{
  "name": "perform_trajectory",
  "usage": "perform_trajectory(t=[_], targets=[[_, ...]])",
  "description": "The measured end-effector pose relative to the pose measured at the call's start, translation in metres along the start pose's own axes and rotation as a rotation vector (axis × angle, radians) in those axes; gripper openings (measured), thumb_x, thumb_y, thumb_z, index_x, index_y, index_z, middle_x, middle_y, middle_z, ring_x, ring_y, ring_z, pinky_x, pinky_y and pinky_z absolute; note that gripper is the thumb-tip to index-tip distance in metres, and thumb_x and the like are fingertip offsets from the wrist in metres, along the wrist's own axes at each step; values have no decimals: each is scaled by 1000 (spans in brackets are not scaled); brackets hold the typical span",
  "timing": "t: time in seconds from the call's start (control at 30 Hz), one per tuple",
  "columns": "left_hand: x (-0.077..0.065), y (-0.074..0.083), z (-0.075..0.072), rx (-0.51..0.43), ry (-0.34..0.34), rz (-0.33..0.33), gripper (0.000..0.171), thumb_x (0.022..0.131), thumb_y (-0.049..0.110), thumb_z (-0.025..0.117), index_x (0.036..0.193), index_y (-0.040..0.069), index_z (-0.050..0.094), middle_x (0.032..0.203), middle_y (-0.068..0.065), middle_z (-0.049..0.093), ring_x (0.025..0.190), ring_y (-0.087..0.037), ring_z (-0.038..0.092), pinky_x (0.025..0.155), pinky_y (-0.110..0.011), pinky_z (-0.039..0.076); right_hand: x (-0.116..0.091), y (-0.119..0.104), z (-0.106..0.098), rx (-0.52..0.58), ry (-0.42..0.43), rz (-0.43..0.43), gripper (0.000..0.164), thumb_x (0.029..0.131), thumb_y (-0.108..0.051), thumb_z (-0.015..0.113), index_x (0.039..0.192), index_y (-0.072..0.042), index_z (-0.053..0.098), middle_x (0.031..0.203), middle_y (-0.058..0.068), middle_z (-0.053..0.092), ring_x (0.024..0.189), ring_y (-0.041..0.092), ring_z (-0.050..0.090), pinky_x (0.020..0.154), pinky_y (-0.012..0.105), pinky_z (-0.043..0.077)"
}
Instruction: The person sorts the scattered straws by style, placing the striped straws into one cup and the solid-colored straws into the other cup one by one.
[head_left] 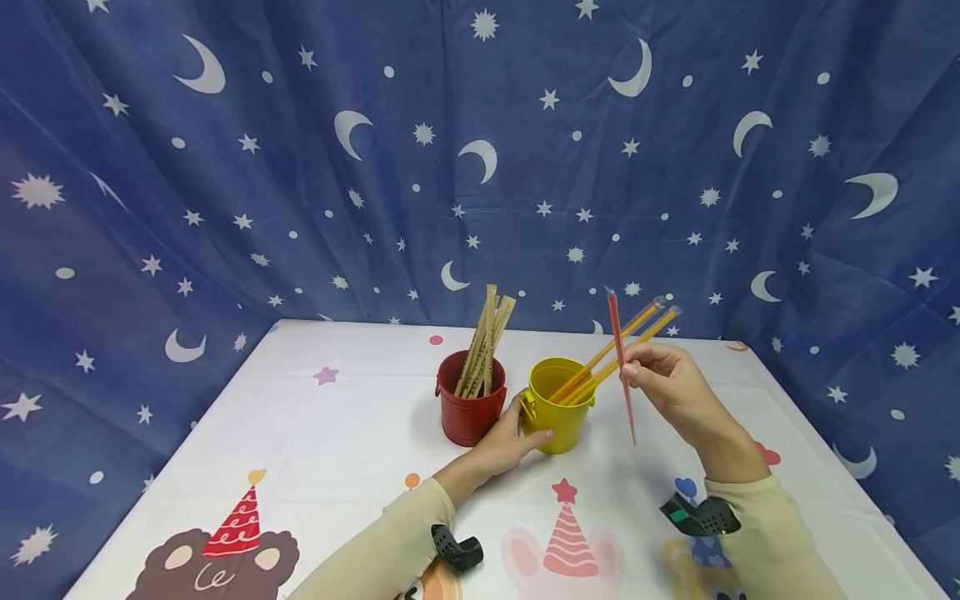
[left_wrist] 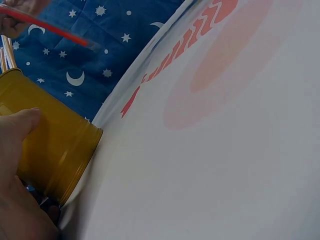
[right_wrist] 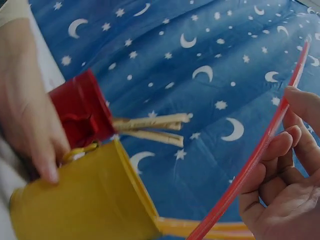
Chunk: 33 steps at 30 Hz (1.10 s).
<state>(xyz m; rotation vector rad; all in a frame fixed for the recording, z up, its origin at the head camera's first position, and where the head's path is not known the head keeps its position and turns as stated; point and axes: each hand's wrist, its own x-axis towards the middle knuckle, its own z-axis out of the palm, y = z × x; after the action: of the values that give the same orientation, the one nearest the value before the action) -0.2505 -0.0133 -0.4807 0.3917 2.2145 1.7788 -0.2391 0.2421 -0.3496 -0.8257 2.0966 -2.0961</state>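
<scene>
A small yellow bucket [head_left: 553,429] stands on the table, with several orange tubes [head_left: 647,335] leaning out to the right. My left hand [head_left: 498,443] grips the bucket's left side, its thumb across the front wall; in the left wrist view the thumb lies on the bucket [left_wrist: 55,135], while the other fingers are mostly hidden. To the right of the bucket, my right hand [head_left: 666,385] pinches a thin red tube [head_left: 616,323] with a clear end. It is held nearly upright beside the orange tubes. The right wrist view shows the red tube [right_wrist: 250,162] slightly bowed.
Just left of the yellow bucket, a red bucket [head_left: 467,421] holds several pale, wooden-looking sticks [head_left: 487,333]. A white tablecloth [head_left: 337,442] printed with party animals covers the table. Behind it hangs a blue curtain [head_left: 420,217] with moons and stars.
</scene>
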Motion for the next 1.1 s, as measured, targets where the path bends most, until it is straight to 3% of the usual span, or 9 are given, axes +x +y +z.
perform_trajectory(t=[0.13,0.37,0.6,0.8,1.1], targets=[[-1,1,1,5,3,5,86,96,34,69,162,11,18,169,-12,23,158,-31,18,129,-55,16,6,-3,6,112,55,-26,30,102,2,50,101,-18,73,95,-8,68,90,8,62,93,18,55],[-3,-2,2,2,1,8,86,95,33,69,161,11,19,168,-12,25,158,-32,18,128,-55,17,7,-3,16,345,161,-128,31,103,4,48,102,-12,74,94,-3,72,87,10,67,88,20,57],[2,-3,1,4,4,32,84,96,33,68,161,11,20,167,-11,27,158,-29,20,129,-53,17,9,-10,13,588,151,-194,28,105,0,45,108,-8,71,95,2,72,88,14,68,88,24,56],[1,-2,1,12,2,9,87,96,36,68,162,12,17,168,-11,24,158,-29,18,129,-54,16,6,-17,11,824,139,-258,21,106,-3,46,108,-4,67,100,7,72,85,17,62,91,29,51],[1,-1,1,14,11,2,88,96,36,68,162,12,17,169,-10,24,158,-29,18,129,-54,16,12,-10,13,777,334,-236,21,103,-4,52,104,-7,73,97,5,69,84,15,59,85,25,50]])
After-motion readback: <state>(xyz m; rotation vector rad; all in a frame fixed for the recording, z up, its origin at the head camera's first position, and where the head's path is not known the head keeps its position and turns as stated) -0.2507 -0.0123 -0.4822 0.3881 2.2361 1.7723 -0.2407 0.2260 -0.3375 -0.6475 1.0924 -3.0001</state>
